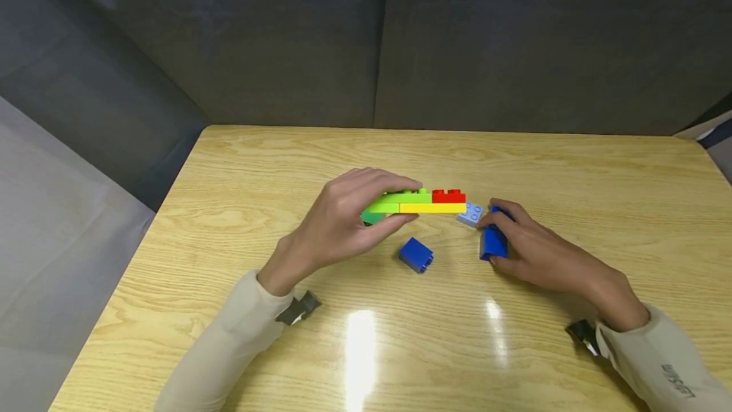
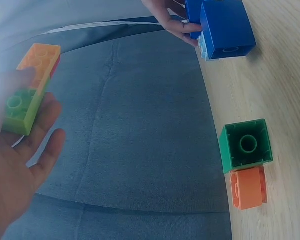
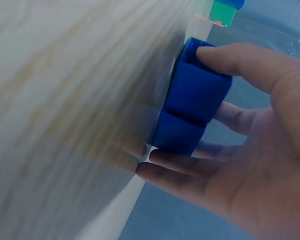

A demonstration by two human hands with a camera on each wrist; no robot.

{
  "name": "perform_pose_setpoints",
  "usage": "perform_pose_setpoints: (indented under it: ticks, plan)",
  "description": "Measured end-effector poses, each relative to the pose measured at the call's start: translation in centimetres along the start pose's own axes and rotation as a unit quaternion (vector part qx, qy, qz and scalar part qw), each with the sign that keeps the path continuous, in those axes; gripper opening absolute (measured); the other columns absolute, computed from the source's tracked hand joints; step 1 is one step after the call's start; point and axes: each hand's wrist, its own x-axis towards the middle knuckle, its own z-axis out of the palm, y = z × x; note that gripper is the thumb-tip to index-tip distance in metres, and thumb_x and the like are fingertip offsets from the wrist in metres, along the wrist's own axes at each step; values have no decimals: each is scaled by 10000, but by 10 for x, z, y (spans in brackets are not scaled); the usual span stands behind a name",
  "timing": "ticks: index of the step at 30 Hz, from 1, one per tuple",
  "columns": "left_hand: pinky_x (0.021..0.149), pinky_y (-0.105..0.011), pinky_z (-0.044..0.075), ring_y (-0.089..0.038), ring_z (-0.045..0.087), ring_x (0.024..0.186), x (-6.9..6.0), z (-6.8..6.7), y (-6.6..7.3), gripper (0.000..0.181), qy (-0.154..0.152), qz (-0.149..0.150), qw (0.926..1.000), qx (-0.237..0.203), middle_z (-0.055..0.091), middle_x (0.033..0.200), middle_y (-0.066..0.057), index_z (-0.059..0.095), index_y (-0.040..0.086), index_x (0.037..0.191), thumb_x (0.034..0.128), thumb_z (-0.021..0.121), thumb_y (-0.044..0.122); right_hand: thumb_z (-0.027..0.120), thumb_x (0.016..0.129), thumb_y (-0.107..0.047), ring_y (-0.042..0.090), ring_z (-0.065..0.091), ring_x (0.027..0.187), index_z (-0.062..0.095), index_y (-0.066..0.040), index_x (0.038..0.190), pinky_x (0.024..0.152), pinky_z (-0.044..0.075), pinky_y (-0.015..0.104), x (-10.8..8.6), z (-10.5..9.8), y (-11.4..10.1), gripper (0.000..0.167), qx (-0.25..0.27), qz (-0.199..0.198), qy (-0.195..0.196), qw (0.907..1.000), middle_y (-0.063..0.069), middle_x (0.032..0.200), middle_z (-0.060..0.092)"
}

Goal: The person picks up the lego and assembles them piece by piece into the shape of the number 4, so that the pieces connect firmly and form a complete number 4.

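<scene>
My left hand (image 1: 350,218) holds a flat build of toy building bricks (image 1: 433,208) above the table, lime green and yellow with a red end, between its thumb and fingers. On the right, my right hand (image 1: 537,250) grips two dark blue bricks (image 3: 195,97) lying end to end at the tabletop, thumb at one end and fingertips at the other. A light blue brick (image 1: 470,213) lies just left of those fingers. Between the hands a separate dark blue brick (image 1: 415,254) lies on its side, touched by neither hand.
Behind the left hand, a green brick (image 1: 372,216) is partly hidden. The left wrist view shows it hollow side out, beside an orange brick (image 2: 248,188). All rest on a wooden table (image 1: 274,164), with a dark curtain (image 1: 286,43) along its far edge.
</scene>
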Motion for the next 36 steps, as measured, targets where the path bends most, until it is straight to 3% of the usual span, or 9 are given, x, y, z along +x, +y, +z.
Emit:
perform_pose_setpoints:
  ticks: [4,7,11,20,28,33,36]
  plan:
    - [860,-269,560,-167,707,916,0,0,-1,342,1,25,10000,-5,772,1063,-70,736,7,1156,844,862,69,718,954,-127,620,414,1341,459,-70,1480,947,511,678,0,1,0,590,47,155,-161,9997,371,1620,150]
    - [875,-275,560,-169,708,923,0,0,-1,343,15,35,10000,8,772,1061,-69,737,7,1156,842,863,66,710,957,-121,578,465,1308,423,-73,1504,933,533,648,-1,0,0,620,74,114,-158,9998,352,1604,189]
    - [888,-282,558,-172,710,931,0,0,-1,342,33,45,10000,23,771,1063,-71,736,5,1155,843,862,66,718,932,-97,503,522,1243,417,-67,1468,909,555,599,-1,-1,1,615,78,15,-42,10000,320,1553,262]
    - [874,-281,559,-175,707,927,0,-1,0,339,60,34,10000,31,770,1069,-73,734,3,1155,846,860,67,740,893,-99,467,568,1158,497,-66,1385,859,574,569,-1,0,2,550,43,28,37,10000,326,1509,304]
    - [873,-274,560,-176,708,918,1,-2,0,342,46,30,10000,45,771,1073,-77,733,1,1157,846,860,68,723,958,-131,630,387,1348,486,-80,1412,953,509,668,-2,1,4,515,212,168,-346,9990,342,1647,53]
    - [884,-276,560,-175,711,912,1,-3,0,342,48,32,10000,69,773,1072,-77,734,2,1156,845,861,71,754,977,-245,609,365,1376,431,-79,1491,978,488,682,-2,-1,4,629,240,249,-340,9988,318,1658,68]
    - [882,-277,560,-173,709,905,1,-3,1,343,47,37,10000,68,773,1067,-76,734,3,1155,844,862,71,773,962,-233,592,384,1363,372,-75,1549,968,496,679,-1,-2,6,728,116,222,-277,9993,327,1639,124]
